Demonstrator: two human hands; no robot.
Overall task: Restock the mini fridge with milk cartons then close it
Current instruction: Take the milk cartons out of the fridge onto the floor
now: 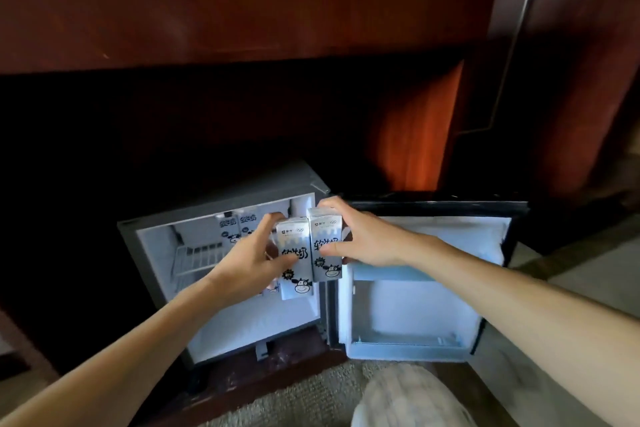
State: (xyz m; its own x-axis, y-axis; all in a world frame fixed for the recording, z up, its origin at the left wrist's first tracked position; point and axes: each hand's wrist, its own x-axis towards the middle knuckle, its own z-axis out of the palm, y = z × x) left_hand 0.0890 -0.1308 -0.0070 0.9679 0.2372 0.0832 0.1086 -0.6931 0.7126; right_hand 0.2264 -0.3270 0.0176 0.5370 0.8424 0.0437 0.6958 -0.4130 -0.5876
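The grey mini fridge (145, 229) stands open on the floor, its door (415, 315) swung out to the right. My left hand (249, 256) grips a white milk carton (296, 270) with a cartoon cow, held in front of the fridge opening. My right hand (363, 239) grips a second carton (325, 253) right beside it, the two touching. Two more cartons (237, 224) stand upright at the back of the wire shelf (199, 256) inside.
Dark red wooden cabinet panels (242, 10) rise above and around the fridge. Beige carpet (304, 399) lies below, with my light-clothed knee (408, 399) at the bottom. The door's lower rack (405, 340) holds nothing.
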